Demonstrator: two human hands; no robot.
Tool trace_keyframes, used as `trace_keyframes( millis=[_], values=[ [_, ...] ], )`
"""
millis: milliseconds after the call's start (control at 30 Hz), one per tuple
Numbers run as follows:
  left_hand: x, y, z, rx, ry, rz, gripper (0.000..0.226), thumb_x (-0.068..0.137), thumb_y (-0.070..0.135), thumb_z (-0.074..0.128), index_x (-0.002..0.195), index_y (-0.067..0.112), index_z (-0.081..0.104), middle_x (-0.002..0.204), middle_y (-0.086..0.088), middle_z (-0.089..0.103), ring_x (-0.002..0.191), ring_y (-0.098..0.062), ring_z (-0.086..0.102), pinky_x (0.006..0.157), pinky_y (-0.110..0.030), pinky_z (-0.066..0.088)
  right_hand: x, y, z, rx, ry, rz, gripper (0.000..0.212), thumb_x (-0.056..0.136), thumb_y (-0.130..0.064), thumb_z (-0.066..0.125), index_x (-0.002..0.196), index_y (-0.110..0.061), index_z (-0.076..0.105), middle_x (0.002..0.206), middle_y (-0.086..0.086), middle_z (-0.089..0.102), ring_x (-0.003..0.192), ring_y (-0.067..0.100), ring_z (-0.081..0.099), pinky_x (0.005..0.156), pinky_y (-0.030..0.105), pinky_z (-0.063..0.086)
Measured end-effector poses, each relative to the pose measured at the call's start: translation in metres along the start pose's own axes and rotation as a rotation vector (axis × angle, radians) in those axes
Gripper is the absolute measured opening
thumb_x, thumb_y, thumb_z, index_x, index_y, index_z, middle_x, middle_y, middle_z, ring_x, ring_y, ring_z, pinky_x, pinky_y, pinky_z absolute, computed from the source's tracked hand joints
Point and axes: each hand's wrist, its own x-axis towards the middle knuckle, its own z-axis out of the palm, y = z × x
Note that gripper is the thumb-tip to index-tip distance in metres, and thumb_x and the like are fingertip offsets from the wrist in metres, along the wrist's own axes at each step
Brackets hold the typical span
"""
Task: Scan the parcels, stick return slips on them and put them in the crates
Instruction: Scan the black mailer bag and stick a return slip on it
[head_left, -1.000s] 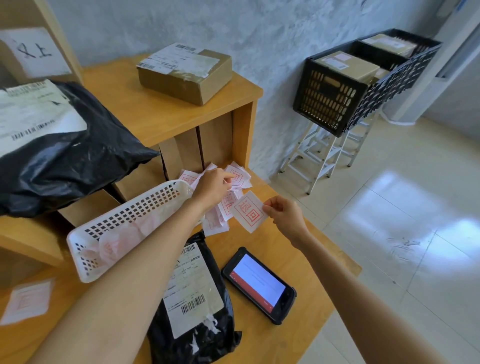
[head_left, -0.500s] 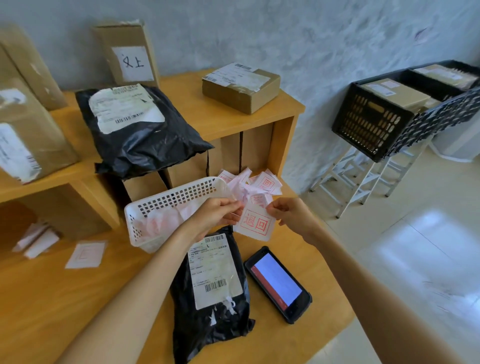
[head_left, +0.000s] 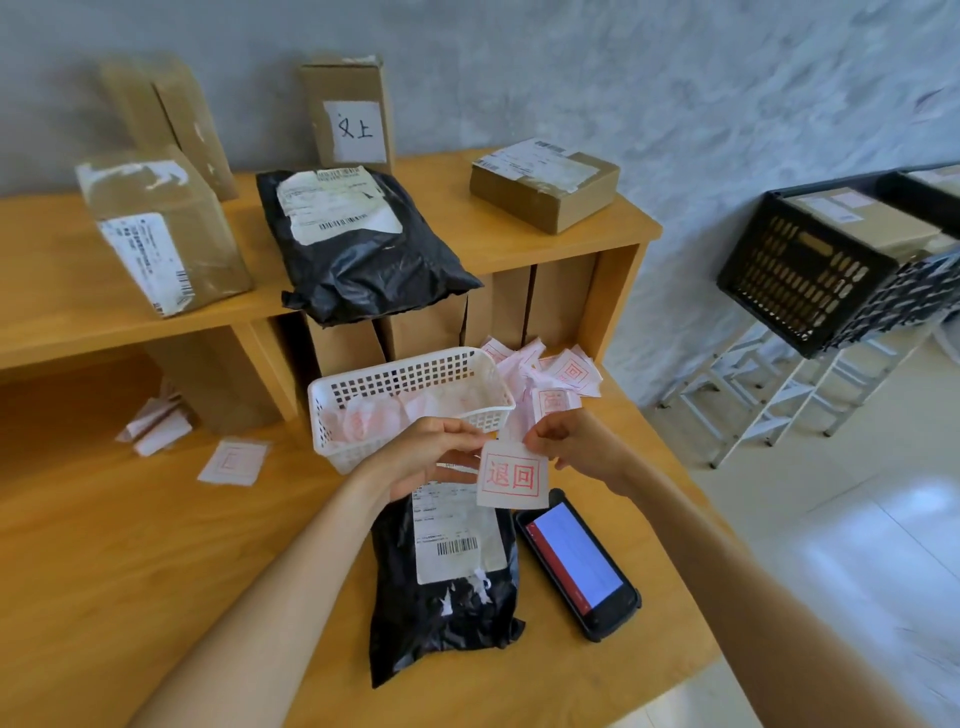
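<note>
Closest in, a black parcel lies flat on the surface, scanner just beside it on the right. Right above the parcel, both hands pinch one slip by its top corners: left hand on the left corner, right hand on the right. Behind them sits a white basket with loose slips next to it, more parcels up on the shelf, and a black crate off right with boxes in it.
</note>
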Motion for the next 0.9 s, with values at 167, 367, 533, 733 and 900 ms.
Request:
trace_keyframes(
  millis=[167,367,533,733,900],
  values=[
    [-0.005,-0.003,-0.001,-0.034,0.002,-0.018,0.008,0.088,0.007,0.067,0.096,0.005,0.067,0.103,-0.016,0.073,0.092,-0.022,0.071,0.081,-0.034,0.057,0.001,0.0,0.004,-0.034,-0.015,-0.022,0.016,0.095,-0.012,0.058,0.102,0.0,0.066,0.097,0.0,0.067,0.087,0.013,0.063,0.064,0.018,0.052],
    [-0.011,-0.005,-0.003,-0.022,0.018,-0.025,0.01,0.085,0.004,0.07,0.095,0.003,0.073,0.101,-0.016,0.073,0.089,-0.021,0.07,0.08,-0.033,0.058,0.004,0.0,0.007,-0.044,-0.015,-0.025,0.016,0.095,-0.013,0.059,0.101,0.001,0.066,0.095,0.001,0.067,0.082,0.01,0.062,0.064,0.018,0.05],
    [-0.011,-0.006,-0.004,-0.041,0.079,-0.011,0.005,0.086,0.005,0.069,0.091,0.004,0.072,0.093,-0.012,0.074,0.081,-0.017,0.071,0.072,-0.029,0.058,0.007,0.0,0.016,-0.082,0.028,-0.062,0.008,0.091,-0.011,0.063,0.096,-0.007,0.068,0.094,-0.004,0.065,0.089,0.013,0.06,0.07,0.017,0.049],
    [-0.014,-0.008,-0.006,-0.07,0.121,-0.01,0.008,0.087,0.007,0.069,0.094,0.004,0.072,0.086,-0.007,0.075,0.077,-0.014,0.07,0.069,-0.027,0.057,0.0,-0.012,0.035,-0.176,0.237,-0.256,0.021,0.085,-0.014,0.072,0.106,-0.017,0.071,0.098,-0.012,0.059,0.088,0.005,0.052,0.07,0.009,0.039],
    [-0.015,-0.009,-0.007,-0.107,0.147,0.0,0.011,0.086,0.006,0.069,0.096,0.002,0.073,0.089,-0.01,0.073,0.08,-0.018,0.069,0.07,-0.027,0.057,0.0,-0.022,0.055,-0.27,0.247,-0.419,0.024,0.084,-0.016,0.073,0.108,-0.019,0.072,0.097,-0.007,0.065,0.08,0.005,0.056,0.072,0.015,0.048]
  ],
)
